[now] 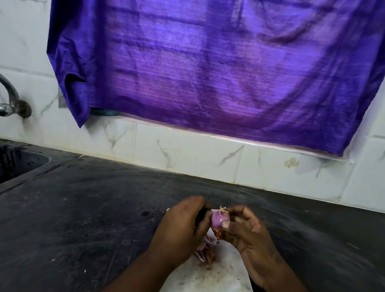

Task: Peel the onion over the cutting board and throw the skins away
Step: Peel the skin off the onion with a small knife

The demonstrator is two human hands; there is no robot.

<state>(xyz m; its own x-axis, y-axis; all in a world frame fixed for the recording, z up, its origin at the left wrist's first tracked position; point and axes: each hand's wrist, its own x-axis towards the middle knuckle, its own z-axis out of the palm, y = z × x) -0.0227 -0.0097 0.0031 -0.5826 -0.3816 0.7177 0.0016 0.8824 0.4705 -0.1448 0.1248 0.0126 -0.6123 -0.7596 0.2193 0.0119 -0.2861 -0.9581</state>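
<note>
Head view: a person's left hand and right hand both grasp a small onion, held in the air just above the far end of a white cutting board on a dark, scuffed tabletop. The left hand's fingers curl round the onion's left side; the right hand cups the other side, its thumb pressed on the exposed face. Between the hands the onion shows pale, glossy purple flesh, with dry straw-coloured wisps at its top and a strip of brownish papery skin hanging below. A loose heap of peeled skins, pink and brown, lies on the board directly beneath. Peeling looks well along but unfinished, and the skins are not yet thrown away. To do the step well, the person would likely steady the bulb with one hand, pinch the hanging strip close to its root and pull along the curve so it comes off whole, working over the board so scraps land on the heap. A sink sits at far left under a wall tap; a purple cloth hangs on the tiled wall behind.
</note>
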